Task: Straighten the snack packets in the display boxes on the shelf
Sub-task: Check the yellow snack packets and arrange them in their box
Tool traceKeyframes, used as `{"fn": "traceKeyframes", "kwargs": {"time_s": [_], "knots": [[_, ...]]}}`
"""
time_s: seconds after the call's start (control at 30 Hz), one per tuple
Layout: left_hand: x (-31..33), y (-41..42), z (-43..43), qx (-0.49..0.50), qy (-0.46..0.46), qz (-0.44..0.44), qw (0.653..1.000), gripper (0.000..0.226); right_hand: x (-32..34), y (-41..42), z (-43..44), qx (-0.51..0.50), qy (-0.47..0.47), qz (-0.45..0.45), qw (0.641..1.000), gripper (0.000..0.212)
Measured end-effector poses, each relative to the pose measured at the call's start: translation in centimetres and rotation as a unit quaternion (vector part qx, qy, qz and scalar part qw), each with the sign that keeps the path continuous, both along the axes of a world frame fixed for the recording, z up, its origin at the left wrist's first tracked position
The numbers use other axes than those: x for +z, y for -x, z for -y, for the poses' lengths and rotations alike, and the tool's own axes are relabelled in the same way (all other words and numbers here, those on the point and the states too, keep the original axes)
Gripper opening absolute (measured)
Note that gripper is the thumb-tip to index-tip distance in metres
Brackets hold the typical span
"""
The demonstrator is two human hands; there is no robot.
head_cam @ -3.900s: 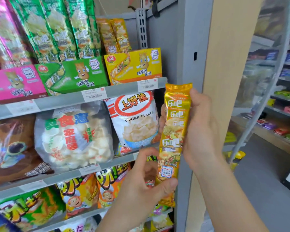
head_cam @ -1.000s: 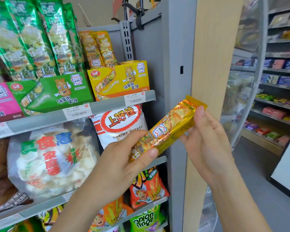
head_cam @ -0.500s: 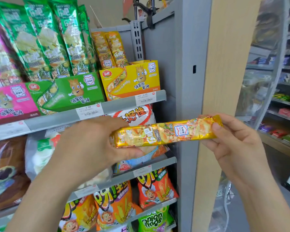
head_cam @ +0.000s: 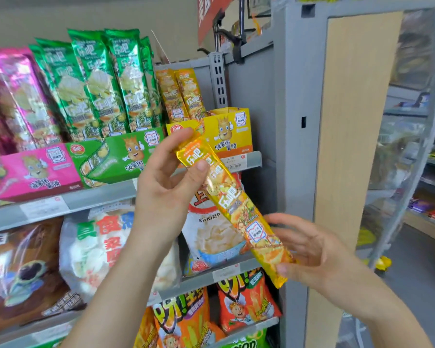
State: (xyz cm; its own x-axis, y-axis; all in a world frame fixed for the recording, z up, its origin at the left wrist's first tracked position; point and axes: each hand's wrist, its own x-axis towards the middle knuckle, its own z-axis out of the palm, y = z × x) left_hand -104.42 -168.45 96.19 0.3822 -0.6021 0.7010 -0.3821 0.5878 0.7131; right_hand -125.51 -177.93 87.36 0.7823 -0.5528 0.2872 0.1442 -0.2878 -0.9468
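Yellow snack packet (head_cam: 232, 204) tilted, upper end to the left, held in front of the shelf (head_cam: 98, 200). We see the left hand (head_cam: 166, 187) pinching its upper end and the right hand (head_cam: 312, 249) gripping its lower end, thumb on top. Just behind stands the yellow display box (head_cam: 226, 131) with two matching packets (head_cam: 181, 94) upright; the green display box (head_cam: 116, 156) sits beside it.
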Motion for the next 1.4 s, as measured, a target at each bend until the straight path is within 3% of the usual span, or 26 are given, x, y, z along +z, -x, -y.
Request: {"fn": "traceKeyframes", "kwargs": {"time_s": [0.1,0.2,0.33,0.47,0.6,0.73,0.83,1.0,1.2,1.4], "knots": [[0.3,0.2,0.5,-0.016,-0.021,-0.028,0.999,0.045,1.0,-0.8,-1.4,-0.017,0.071,-0.05,0.996,0.056],[1.7,0.0,1.1,-0.007,-0.062,-0.025,0.998,0.042,1.5,-2.3,-2.3,-0.035,0.06,-0.018,0.997,0.051],[5.5,-0.1,1.2,-0.075,-0.063,0.116,0.988,0.058,2.4,-4.5,-2.6,-0.017,0.017,0.041,0.999,0.063],[10.4,-0.3,1.2,-0.076,-0.089,0.253,0.96,0.058,5.0,-6.5,-1.7,-0.073,0.067,0.129,0.987,0.059],[14.9,-0.5,1.6,0.001,0.014,0.277,0.961,0.059,9.6,-8.4,0.3,-0.183,0.181,0.194,0.947,0.051],[18.1,-0.7,2.8,0.144,0.147,0.328,0.922,0.054,13.1,-10.3,3.2,-0.324,0.332,0.097,0.881,0.056],[19.3,-1.1,4.2,0.234,0.19,0.342,0.89,0.053,14.0,-11.5,4.4,-0.356,0.399,0.017,0.845,0.054],[18.9,-2.5,8.7,0.339,0.062,0.419,0.84,0.056,13.4,-12.6,5.2,-0.328,0.487,-0.07,0.807,0.035],[18.8,-4.0,14.0,0.327,-0.111,0.363,0.866,0.065,13.1,-12.4,5.7,-0.342,0.498,-0.068,0.794,0.031],[16.8,-5.8,17.9,0.354,-0.193,0.378,0.834,0.065,12.9,-12.0,6.0,-0.328,0.508,-0.086,0.792,0.035]]}}
